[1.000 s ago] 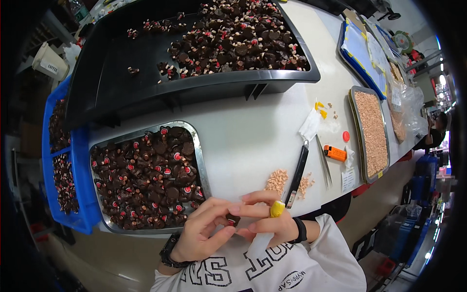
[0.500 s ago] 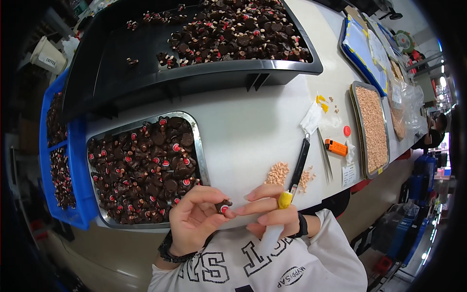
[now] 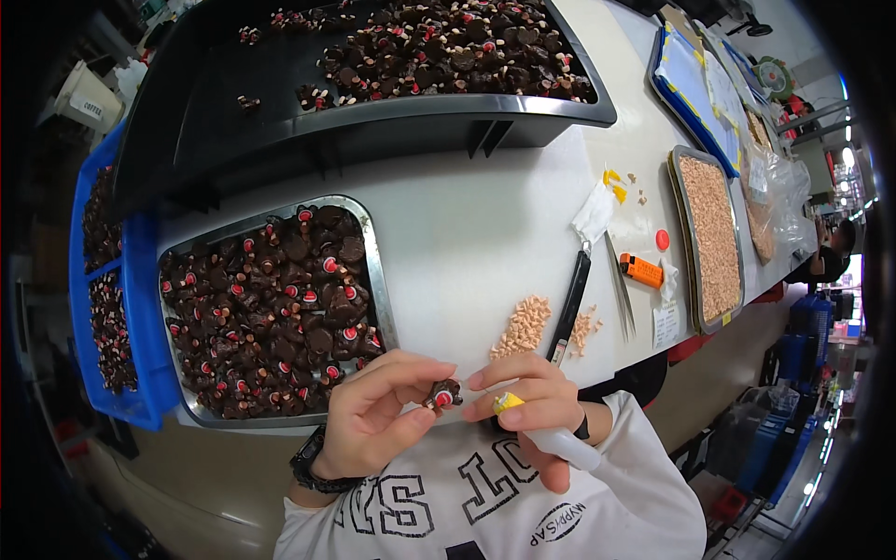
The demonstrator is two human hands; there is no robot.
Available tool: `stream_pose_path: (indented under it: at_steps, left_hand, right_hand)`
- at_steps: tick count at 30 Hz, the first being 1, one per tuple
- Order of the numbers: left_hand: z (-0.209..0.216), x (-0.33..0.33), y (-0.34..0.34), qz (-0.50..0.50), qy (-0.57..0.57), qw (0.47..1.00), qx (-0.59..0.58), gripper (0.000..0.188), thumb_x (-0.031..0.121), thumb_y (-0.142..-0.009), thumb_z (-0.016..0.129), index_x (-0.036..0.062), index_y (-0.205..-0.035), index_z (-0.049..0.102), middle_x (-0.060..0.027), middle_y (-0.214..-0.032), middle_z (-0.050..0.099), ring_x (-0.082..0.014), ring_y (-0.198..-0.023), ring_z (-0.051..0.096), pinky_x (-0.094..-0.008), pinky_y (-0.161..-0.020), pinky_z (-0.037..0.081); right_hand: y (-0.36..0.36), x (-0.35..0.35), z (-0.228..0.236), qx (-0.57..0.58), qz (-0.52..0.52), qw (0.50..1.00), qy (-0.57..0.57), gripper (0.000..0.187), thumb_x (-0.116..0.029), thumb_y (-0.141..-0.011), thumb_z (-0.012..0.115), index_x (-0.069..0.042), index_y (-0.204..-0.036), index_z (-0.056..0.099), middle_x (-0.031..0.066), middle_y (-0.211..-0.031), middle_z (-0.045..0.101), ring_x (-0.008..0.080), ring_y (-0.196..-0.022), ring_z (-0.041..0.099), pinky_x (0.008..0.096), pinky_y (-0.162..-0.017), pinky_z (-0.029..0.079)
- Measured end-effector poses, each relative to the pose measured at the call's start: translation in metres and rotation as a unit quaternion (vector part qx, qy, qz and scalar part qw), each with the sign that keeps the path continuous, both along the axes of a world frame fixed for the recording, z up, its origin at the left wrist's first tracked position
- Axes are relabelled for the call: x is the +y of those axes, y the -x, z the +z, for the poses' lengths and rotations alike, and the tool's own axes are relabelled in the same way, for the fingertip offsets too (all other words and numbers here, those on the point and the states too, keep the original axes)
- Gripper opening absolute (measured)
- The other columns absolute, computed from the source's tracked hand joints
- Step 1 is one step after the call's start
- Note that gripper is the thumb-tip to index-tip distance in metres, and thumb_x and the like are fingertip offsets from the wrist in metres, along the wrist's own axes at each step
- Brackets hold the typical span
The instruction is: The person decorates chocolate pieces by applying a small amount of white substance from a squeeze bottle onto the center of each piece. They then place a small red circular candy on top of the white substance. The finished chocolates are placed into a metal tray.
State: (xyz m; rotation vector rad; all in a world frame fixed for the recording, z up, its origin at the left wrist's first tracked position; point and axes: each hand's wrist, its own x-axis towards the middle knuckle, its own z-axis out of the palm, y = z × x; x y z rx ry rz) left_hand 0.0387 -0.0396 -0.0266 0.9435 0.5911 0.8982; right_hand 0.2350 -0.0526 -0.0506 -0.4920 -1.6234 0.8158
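Observation:
My left hand [image 3: 373,411] pinches a small dark brown figure [image 3: 445,396] with a red-and-white spot between thumb and fingertips. Close beside it, my right hand [image 3: 539,397] is wrapped round a translucent white squeeze bottle [image 3: 567,448] with a yellow tip [image 3: 507,402]. Its index finger reaches toward the figure; whether anything tiny sits at that fingertip I cannot make out. Just beyond the right hand lies a pile of small beige pieces [image 3: 525,325]. A metal tray [image 3: 381,280] full of similar brown figures, many with red spots, stands beyond my left hand.
A large black bin [image 3: 401,131] of figures fills the far side. A blue crate [image 3: 145,345] stands left. Rightward lie a black-handled tool [image 3: 571,303], tweezers [image 3: 623,289], an orange lighter-like object [image 3: 642,271], a red cap [image 3: 662,240] and a tray [image 3: 735,313] of beige pieces.
The figure has turned in my left fingers. My right fingers have closed in and the bottle has swung, its body now pointing to the right. The whole view has shifted slightly.

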Motion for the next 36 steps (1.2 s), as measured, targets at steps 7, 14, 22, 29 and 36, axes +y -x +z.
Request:
stream_pose_path:
  at_steps: [7, 14, 22, 29, 36]
  left_hand:
    - [0.0008, 0.0007, -0.0009, 0.002, -0.003, 1.000, 0.005, 0.034, -0.005, -0.080, 0.051, -0.0102, -0.113, 0.050, -0.0153, -0.111, 0.049, -0.0169, -0.099, 0.053, -0.0287, -0.086, 0.045]
    - [0.0019, 0.0015, -0.0016, 0.005, -0.013, 1.000, 0.020, 0.034, -0.004, -0.079, 0.051, -0.0099, -0.113, 0.050, -0.0158, -0.112, 0.049, -0.0177, -0.100, 0.053, -0.0293, -0.086, 0.045]
    - [0.0022, 0.0017, -0.0024, 0.006, -0.018, 1.000, 0.016, 0.034, -0.004, -0.079, 0.051, -0.0101, -0.113, 0.050, -0.0163, -0.112, 0.049, -0.0185, -0.101, 0.053, -0.0294, -0.086, 0.046]
    - [0.0016, 0.0014, -0.0012, 0.002, -0.020, 1.000, 0.015, 0.034, -0.004, -0.080, 0.051, -0.0102, -0.113, 0.050, -0.0164, -0.112, 0.049, -0.0187, -0.100, 0.053, -0.0295, -0.086, 0.046]
    - [0.0012, 0.0014, -0.0015, 0.003, -0.022, 1.000, 0.012, 0.034, -0.005, -0.080, 0.051, -0.0101, -0.114, 0.050, -0.0163, -0.111, 0.049, -0.0183, -0.099, 0.054, -0.0296, -0.086, 0.046]
  right_hand:
    - [-0.0036, 0.0011, 0.0032, -0.053, 0.012, 0.998, 0.023, 0.069, -0.061, -0.087, 0.025, 0.000, -0.098, 0.057, 0.0116, -0.072, 0.064, 0.0358, -0.087, 0.059, 0.0370, -0.067, 0.050]
    - [-0.0015, -0.0017, 0.0041, -0.029, 0.007, 0.997, 0.070, 0.065, -0.056, -0.088, 0.030, 0.002, -0.098, 0.059, 0.0105, -0.070, 0.060, 0.0372, -0.096, 0.056, 0.0382, -0.069, 0.049]
    - [-0.0010, -0.0036, 0.0038, -0.020, 0.006, 0.996, 0.084, 0.062, -0.052, -0.089, 0.031, 0.002, -0.098, 0.059, 0.0123, -0.078, 0.063, 0.0366, -0.095, 0.056, 0.0378, -0.070, 0.049]
    - [-0.0014, -0.0047, 0.0048, -0.015, 0.010, 0.995, 0.103, 0.060, -0.050, -0.089, 0.032, 0.002, -0.096, 0.060, 0.0134, -0.088, 0.062, 0.0364, -0.096, 0.056, 0.0392, -0.072, 0.049]
    - [-0.0017, -0.0041, 0.0044, -0.020, 0.010, 0.996, 0.090, 0.060, -0.050, -0.089, 0.032, 0.002, -0.097, 0.060, 0.0116, -0.087, 0.063, 0.0370, -0.094, 0.056, 0.0398, -0.072, 0.049]
